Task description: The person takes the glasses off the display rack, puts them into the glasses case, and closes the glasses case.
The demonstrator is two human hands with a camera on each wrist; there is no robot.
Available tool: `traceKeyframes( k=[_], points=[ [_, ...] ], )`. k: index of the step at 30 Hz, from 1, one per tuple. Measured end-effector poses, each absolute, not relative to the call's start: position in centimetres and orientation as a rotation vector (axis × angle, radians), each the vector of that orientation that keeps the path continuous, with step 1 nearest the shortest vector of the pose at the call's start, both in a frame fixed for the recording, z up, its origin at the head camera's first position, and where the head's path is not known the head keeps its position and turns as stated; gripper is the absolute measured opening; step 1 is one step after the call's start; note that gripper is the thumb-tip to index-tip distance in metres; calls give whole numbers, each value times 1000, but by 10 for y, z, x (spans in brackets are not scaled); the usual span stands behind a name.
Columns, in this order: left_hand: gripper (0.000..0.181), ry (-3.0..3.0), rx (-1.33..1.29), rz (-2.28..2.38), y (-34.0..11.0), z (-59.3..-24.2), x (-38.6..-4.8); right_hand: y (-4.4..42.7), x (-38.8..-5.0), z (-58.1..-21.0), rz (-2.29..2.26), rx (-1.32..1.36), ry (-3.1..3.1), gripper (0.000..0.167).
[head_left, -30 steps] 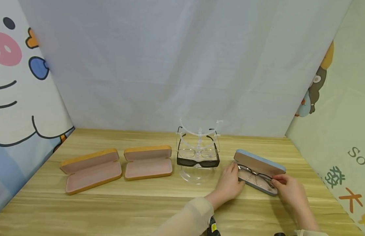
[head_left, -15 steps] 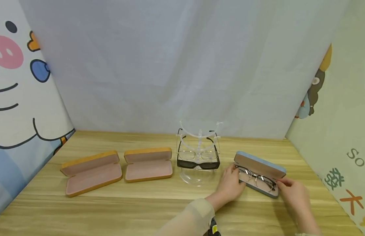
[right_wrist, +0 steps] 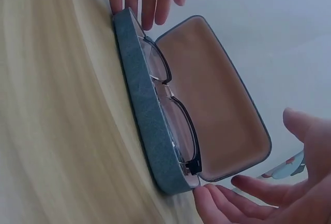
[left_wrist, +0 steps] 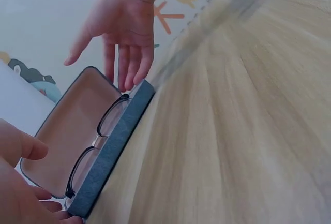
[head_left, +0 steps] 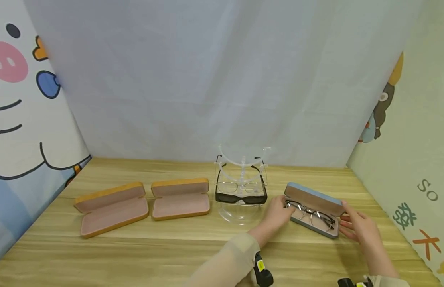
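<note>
Wood-grain table [head_left: 135,259], two orange cases [head_left: 115,215], clear stand [head_left: 243,170], blue case [head_left: 315,201]

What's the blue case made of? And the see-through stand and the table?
Case: maybe imitation leather, fairly matte, because its outside looks mottled and leathery. What's underneath doesn't show.
Stand: probably clear plastic, shiny; you see through it and its edges catch light.
Table: wood, or a wood-look covering, rather smooth; long streaks of grain show, but printed grain could look the same.

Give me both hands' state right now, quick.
Left hand: open, at the left end of the blue case.
Right hand: open, holding nothing, at the right end of the same case.
</note>
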State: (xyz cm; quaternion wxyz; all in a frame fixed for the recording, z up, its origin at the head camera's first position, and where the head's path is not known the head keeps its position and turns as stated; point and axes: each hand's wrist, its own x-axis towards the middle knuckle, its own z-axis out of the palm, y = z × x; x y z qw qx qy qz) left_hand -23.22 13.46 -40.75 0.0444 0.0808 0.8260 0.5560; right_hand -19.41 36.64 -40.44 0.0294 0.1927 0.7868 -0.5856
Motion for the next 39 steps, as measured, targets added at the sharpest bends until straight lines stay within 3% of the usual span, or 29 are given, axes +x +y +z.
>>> traceKeyframes(
  k=[8, 13, 24, 39],
  points=[
    [46, 2374, 157, 1778, 138, -400, -231, 339, -184, -371, -1648, 693, 2450, 104],
    [45, 2376, 140, 1776, 141, -397, -231, 336, -184, -372, -1661, 764, 2466, 101],
    [71, 2349, 23, 1784, 140, -391, -227, 338, -184, -381, -1791, 761, 2375, 103],
    [72, 2585, -7, 1524, 152, -387, -238, 331, -177, -386, -1864, 698, 2385, 98]
  ],
)
